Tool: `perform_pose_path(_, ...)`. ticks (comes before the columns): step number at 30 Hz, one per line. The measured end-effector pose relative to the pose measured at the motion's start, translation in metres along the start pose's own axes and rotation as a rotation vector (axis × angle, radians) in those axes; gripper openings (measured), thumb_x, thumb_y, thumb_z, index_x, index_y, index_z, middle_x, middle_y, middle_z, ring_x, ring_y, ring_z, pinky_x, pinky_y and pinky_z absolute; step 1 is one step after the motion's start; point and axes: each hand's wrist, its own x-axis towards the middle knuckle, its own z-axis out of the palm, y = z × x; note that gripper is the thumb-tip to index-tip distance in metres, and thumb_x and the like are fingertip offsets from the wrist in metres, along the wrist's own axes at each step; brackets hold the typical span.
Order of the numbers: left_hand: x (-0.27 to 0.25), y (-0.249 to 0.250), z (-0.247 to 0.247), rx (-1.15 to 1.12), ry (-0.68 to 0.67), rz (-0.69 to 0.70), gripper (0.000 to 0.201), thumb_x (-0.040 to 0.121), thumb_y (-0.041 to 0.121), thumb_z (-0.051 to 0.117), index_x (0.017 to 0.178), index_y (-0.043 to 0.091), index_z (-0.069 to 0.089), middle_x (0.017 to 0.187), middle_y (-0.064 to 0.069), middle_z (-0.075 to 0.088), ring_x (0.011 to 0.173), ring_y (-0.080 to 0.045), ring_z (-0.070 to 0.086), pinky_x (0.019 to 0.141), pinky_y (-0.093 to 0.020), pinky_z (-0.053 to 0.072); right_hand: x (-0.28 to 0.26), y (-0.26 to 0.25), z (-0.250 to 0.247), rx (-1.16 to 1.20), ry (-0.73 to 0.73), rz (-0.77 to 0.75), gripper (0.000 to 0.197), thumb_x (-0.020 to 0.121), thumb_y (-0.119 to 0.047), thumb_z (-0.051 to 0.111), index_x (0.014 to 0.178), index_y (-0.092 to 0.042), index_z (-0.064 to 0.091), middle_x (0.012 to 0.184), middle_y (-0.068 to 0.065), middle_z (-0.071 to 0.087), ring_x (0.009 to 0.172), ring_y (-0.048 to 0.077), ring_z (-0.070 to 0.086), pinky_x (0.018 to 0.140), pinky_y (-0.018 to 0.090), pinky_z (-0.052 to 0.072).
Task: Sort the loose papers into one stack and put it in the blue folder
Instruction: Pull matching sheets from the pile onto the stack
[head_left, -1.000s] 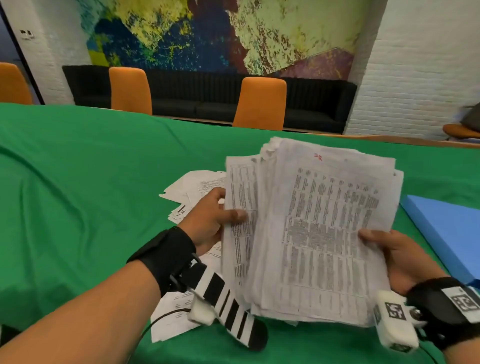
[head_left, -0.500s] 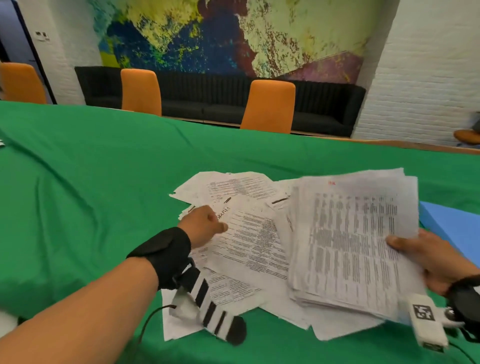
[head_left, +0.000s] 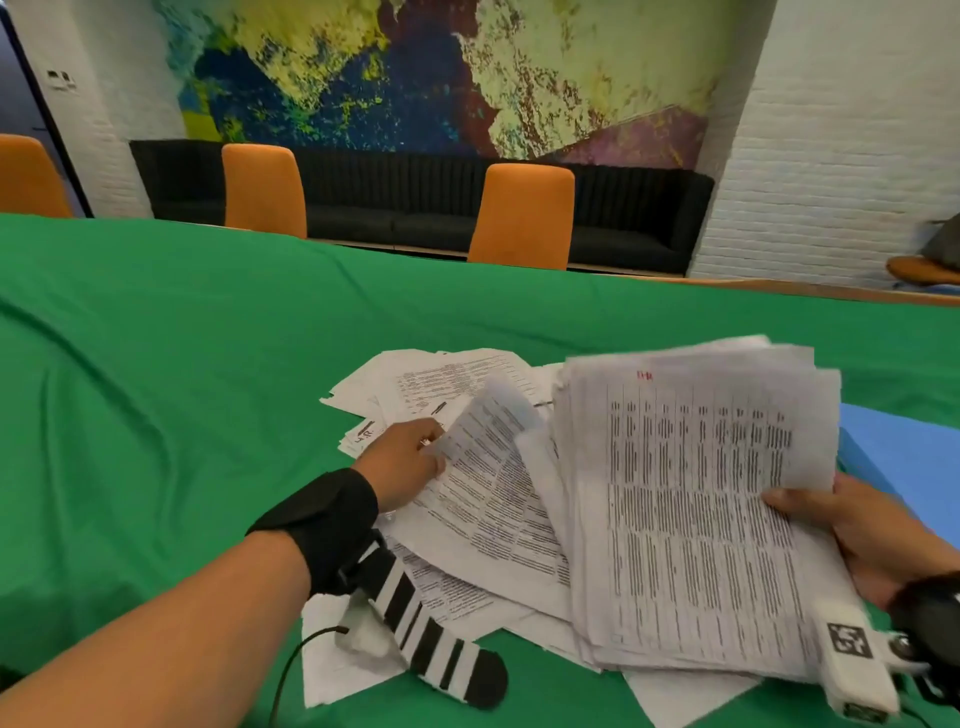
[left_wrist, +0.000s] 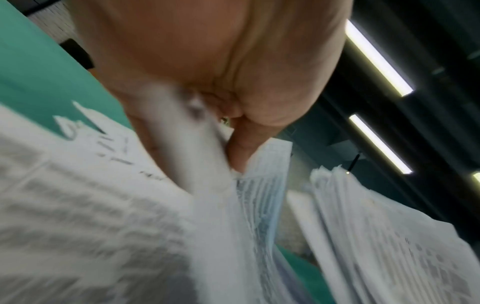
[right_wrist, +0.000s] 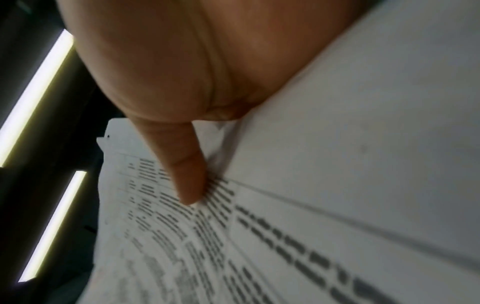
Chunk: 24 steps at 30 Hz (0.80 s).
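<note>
My right hand grips a thick stack of printed papers by its right edge, thumb on top, holding it tilted above the table. The same stack fills the right wrist view, with the thumb pressed on the top sheet. My left hand pinches the left edge of a loose sheet and lifts it off the scattered loose papers on the green cloth. That lifted sheet shows blurred in the left wrist view. The blue folder lies flat at the right, partly hidden by the stack.
The green tablecloth stretches wide to the left and far side. Orange chairs stand along the far edge before a black sofa. More sheets lie under my left wrist near the table's front.
My left hand let go of the stack, reached down to the loose papers and took hold of one sheet, now lifting it. My right hand lowered the stack to the right.
</note>
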Motion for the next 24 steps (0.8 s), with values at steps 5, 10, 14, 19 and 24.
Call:
perform_pose_path(5, -0.015, 0.036, -0.023, -0.138, -0.01, 0.176, 0.011, 0.097, 0.023, 0.06, 0.092, 0.019, 0.069, 0.088, -0.007, 0.072, 0.071, -0.022, 0.063, 0.071, -0.039, 0.056, -0.014, -0.043, 0.033, 0.053, -0.138, -0.137, 0.036, 0.081, -0.004, 0.058, 0.116, -0.006, 0.067, 0.111, 0.024, 0.076, 0.096, 0.045, 0.073, 0.077, 0.057, 0.062)
perform_pose_path(10, -0.024, 0.055, -0.034, -0.192, -0.006, 0.14, 0.036, 0.093, 0.002, 0.046, 0.124, -0.001, 0.065, 0.127, -0.014, 0.062, 0.106, -0.033, 0.063, 0.093, -0.034, 0.052, -0.013, -0.057, 0.07, 0.009, -0.237, -0.221, 0.037, 0.078, -0.002, 0.061, 0.114, -0.001, 0.067, 0.113, 0.026, 0.075, 0.089, 0.039, 0.075, 0.077, 0.048, 0.064)
perform_pose_path(14, -0.028, 0.047, -0.034, -0.219, 0.064, 0.063, 0.056, 0.098, -0.021, 0.027, 0.15, -0.002, 0.03, 0.147, -0.026, 0.045, 0.074, -0.009, 0.05, 0.067, -0.02, 0.049, -0.013, -0.049, 0.081, -0.014, -0.349, -0.218, 0.068, 0.056, -0.026, 0.093, 0.114, -0.001, 0.068, 0.107, 0.022, 0.078, 0.084, 0.035, 0.077, 0.068, 0.041, 0.064)
perform_pose_path(19, -0.038, 0.061, -0.036, -0.315, 0.054, 0.282, 0.04, 0.097, -0.007, 0.042, 0.126, 0.015, 0.06, 0.116, -0.009, 0.068, 0.093, -0.025, 0.066, 0.081, -0.031, 0.053, -0.013, -0.041, 0.076, -0.124, -0.269, -0.233, 0.048, 0.074, -0.022, 0.075, 0.12, -0.01, 0.064, 0.111, 0.017, 0.078, 0.094, 0.037, 0.076, 0.076, 0.048, 0.064)
perform_pose_path(24, -0.052, 0.111, -0.053, -0.409, 0.221, 0.516, 0.026, 0.097, 0.019, 0.058, 0.121, 0.03, 0.058, 0.118, -0.004, 0.063, 0.105, -0.023, 0.064, 0.083, -0.035, 0.054, -0.011, -0.025, 0.07, -0.24, -0.187, -0.135, 0.043, 0.083, -0.029, 0.079, 0.116, -0.004, 0.066, 0.101, 0.018, 0.079, 0.09, 0.04, 0.077, 0.086, 0.06, 0.059)
